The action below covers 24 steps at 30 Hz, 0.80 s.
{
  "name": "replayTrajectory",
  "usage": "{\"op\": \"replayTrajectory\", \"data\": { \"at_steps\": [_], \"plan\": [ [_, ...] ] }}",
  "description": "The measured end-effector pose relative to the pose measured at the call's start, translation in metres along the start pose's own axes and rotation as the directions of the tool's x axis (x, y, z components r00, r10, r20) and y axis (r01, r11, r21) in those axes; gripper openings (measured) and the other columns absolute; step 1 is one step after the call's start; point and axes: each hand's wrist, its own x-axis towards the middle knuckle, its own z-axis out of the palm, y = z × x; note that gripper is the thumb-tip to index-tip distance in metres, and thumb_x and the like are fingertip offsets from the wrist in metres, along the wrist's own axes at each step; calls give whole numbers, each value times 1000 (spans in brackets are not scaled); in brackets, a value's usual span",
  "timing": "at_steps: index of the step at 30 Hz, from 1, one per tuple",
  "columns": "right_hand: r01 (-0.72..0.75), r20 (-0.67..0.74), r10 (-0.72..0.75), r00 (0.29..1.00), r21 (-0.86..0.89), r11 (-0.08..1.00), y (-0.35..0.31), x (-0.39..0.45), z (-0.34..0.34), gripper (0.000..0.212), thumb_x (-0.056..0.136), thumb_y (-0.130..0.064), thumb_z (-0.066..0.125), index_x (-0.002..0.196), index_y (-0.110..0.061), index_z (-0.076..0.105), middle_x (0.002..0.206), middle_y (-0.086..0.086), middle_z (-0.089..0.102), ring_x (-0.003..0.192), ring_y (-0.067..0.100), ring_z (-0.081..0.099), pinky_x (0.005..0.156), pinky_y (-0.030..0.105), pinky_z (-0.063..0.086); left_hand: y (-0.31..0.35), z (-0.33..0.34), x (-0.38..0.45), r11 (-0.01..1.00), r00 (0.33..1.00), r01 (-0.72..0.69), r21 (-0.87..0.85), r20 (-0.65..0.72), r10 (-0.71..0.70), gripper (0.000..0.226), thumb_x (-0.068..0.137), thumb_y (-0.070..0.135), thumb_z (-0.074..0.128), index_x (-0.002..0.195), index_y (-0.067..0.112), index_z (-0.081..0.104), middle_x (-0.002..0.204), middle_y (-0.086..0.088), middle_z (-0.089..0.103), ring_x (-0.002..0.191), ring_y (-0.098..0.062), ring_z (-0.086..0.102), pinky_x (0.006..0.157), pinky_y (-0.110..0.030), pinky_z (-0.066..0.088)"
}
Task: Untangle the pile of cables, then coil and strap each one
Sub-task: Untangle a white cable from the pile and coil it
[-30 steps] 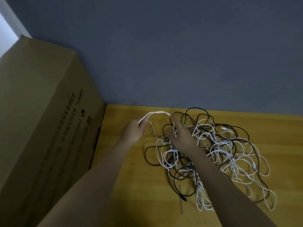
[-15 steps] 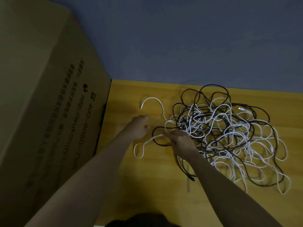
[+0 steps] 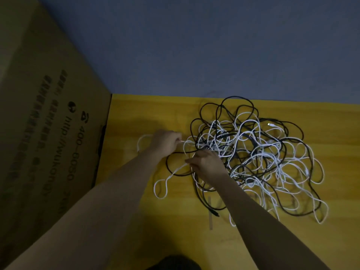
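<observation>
The untangling step is judged to be in hand, and at an early point: a loose heap of thin white and black cables [image 3: 251, 158] is spread on the yellow wooden table [image 3: 136, 114], right of centre, with nothing seen coiled or strapped. One thin white cable [image 3: 165, 181] has been drawn partly out of the heap's left edge, where it lies in a loop on the bare table near the tall brown cardboard box [image 3: 48, 114] that stands at the left.

The left hand [image 3: 165, 142] is held knuckles up just left of the heap, its fingers curled round a white strand, which arcs out past the hand to the left. The right hand [image 3: 206, 164] is set at the heap's near-left edge, its fingertips closed in a pinch on the white strand that runs down to the loop. Both forearms are stretched forward from the bottom of the view, the right one lying across the heap's near side.

The next move is judged to call for a slow pull to the left with the heap steadied, so that crossings with black strands are not tightened.
</observation>
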Motion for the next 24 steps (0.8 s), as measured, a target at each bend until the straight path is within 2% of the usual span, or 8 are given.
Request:
{"op": "replayTrajectory", "data": {
  "at_steps": [3, 7, 9, 11, 14, 18, 21, 24],
  "plan": [
    [1, -98, 17, 995, 184, 983, 0, -1, -28, 23, 89, -20, 59, 106, -21, 74, 100, 7, 65, 104, 29, 55, 90, 37, 43, 14, -27, -10, 940, 992, 11, -341, -116, -54, 15, 95, 29, 56, 91, 18, 66, 88, 0, 65, 85, -23, 60, 70, -38, 47],
    [-32, -320, 206, 925, 474, 880, -11, -4, -78, 9, 81, -3, 62, 77, -3, 70, 84, 12, 64, 84, 29, 59, 74, 39, 46, 59, -83, -15, 874, 965, -125, -470, -263, -3, 13, 91, 27, 62, 88, 18, 71, 92, 3, 69, 88, -18, 62, 74, -34, 47],
    [-73, -398, 377, 836, 601, 796, -18, -6, -106, 6, 85, -7, 59, 89, -5, 63, 94, 9, 59, 88, 24, 57, 76, 38, 47, 79, -117, -15, 862, 947, -174, -476, -321, 13, 12, 90, 28, 63, 89, 19, 72, 93, 1, 71, 88, -17, 63, 77, -33, 47],
    [-55, -431, 482, 763, 700, 712, -26, -11, -137, 25, 89, -13, 58, 114, -12, 55, 112, 3, 49, 96, 15, 54, 79, 23, 49, 99, -150, -17, 865, 927, -235, -443, -369, 63, 11, 89, 26, 64, 89, 19, 72, 90, 3, 71, 85, -16, 63, 77, -31, 47],
    [41, -442, 456, 772, 751, 659, -33, -19, -192, 41, 94, -7, 49, 134, -15, 47, 119, 3, 43, 100, 14, 50, 68, 1, 40, 131, -196, -22, 859, 885, -337, -387, -441, 149, 11, 90, 22, 63, 89, 16, 72, 84, 8, 65, 83, -15, 62, 76, -28, 46],
    [180, -430, 482, 763, 858, 481, -37, -39, -265, 29, 100, -13, 40, 119, -10, 63, 116, 7, 63, 97, 11, 57, 78, 16, 45, 171, -258, -33, 859, 812, -423, -288, -541, 218, 11, 89, 21, 61, 86, 18, 71, 87, 6, 66, 83, -15, 60, 81, -34, 49],
    [200, -544, 438, 716, 761, 617, -37, -55, -308, 26, 99, -25, 49, 102, -8, 69, 95, 11, 68, 82, 17, 58, 71, 20, 43, 196, -299, -42, 873, 774, -446, -199, -575, 264, 11, 88, 22, 61, 84, 21, 71, 84, 8, 62, 85, -15, 60, 82, -37, 49],
    [186, -579, 401, 710, 704, 686, -35, -66, -340, 20, 94, -16, 60, 108, -5, 69, 78, -2, 64, 66, 1, 56, 61, 8, 44, 215, -326, -51, 889, 748, -435, -144, -608, 267, 9, 87, 23, 62, 85, 22, 71, 87, 7, 64, 87, -16, 61, 79, -34, 49]
  ]
}}
